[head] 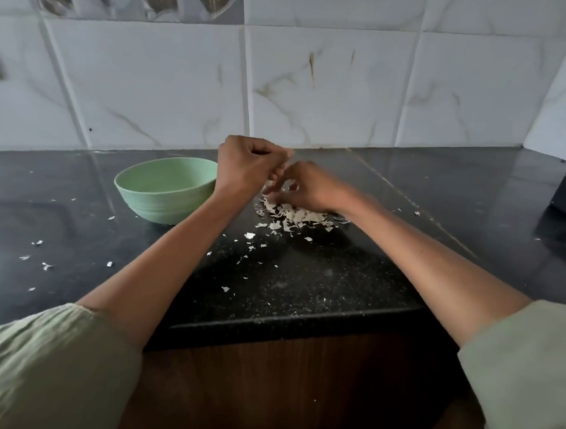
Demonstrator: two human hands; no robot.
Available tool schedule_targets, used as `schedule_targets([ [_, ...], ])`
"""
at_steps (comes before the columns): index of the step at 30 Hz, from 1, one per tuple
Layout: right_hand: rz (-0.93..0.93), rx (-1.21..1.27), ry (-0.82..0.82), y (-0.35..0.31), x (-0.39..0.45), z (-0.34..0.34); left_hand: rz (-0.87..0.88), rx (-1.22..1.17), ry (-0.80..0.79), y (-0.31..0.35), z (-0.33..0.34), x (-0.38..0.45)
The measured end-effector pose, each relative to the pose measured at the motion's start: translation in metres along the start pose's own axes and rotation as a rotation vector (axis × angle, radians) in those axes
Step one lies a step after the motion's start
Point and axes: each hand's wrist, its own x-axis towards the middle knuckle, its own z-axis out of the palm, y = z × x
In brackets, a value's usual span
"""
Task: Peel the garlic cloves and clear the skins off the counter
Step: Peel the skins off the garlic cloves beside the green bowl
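Hands: left hand point(244, 168) and right hand point(306, 187), fingers curled, apparently pinching a hidden clove; grip contents unclear. Risk: garlic skins point(291, 215) drifting toward 7 o'clock across the desk point(355, 272).

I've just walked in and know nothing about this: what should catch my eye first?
Two bare hands meet above the black counter, the left hand curled and the right hand reaching down to a heap of pale garlic skins. Left of them stands a green bowl, with loose flakes scattered nearer the counter's edge.
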Motion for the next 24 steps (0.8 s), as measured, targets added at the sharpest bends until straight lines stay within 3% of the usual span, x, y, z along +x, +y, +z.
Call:
schedule_targets([
  [12,0.058,0.226,0.145,0.007,-0.012,-0.027,0.017,-0.076,0.004,0.003,0.003,-0.013],
  [19,0.122,0.352,-0.04,0.024,-0.03,-0.054,0.054,0.03,-0.073,0.007,0.005,-0.019],
  [24,0.07,0.462,-0.035,0.022,-0.036,-0.062,0.05,0.125,-0.03,-0.003,0.008,-0.015],
])
